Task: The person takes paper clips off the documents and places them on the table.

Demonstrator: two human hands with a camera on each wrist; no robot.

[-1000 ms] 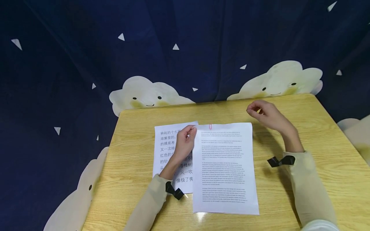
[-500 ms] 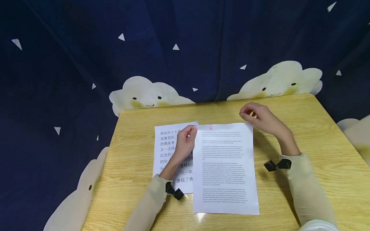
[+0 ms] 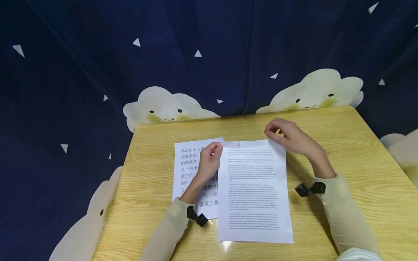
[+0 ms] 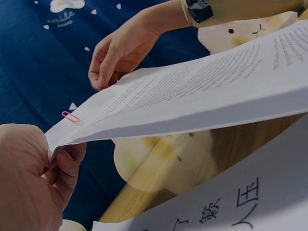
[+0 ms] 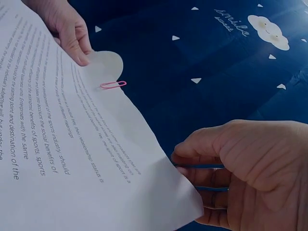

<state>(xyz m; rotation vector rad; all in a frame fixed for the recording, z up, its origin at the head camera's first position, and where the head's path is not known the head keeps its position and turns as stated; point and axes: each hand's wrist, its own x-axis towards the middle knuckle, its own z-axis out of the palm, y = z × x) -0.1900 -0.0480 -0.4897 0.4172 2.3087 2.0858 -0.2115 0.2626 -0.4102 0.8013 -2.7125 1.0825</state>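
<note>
My left hand [image 3: 209,161] pinches the upper left corner of a stack of printed sheets [image 3: 254,195], and in the left wrist view the stack sags, raised over the table. A pink paper clip [image 3: 238,143] sits on its top edge, also plain in the right wrist view [image 5: 113,85]. By the upper right corner hovers my right hand [image 3: 287,136], its fingers loosely bent with nothing visible between them. In the right wrist view its fingertips [image 5: 179,156] come right up to the paper's edge; whether they touch it I cannot tell.
Another sheet with large Chinese print [image 3: 187,174] lies on the wooden table [image 3: 147,210], partly under my left hand and the stack. A dark blue curtain [image 3: 196,21] with clouds and triangles hangs behind the table's far edge.
My right hand has moved left and slightly toward me, to the stack's upper right corner. The left hand keeps its pinch, and the stack has barely shifted.
</note>
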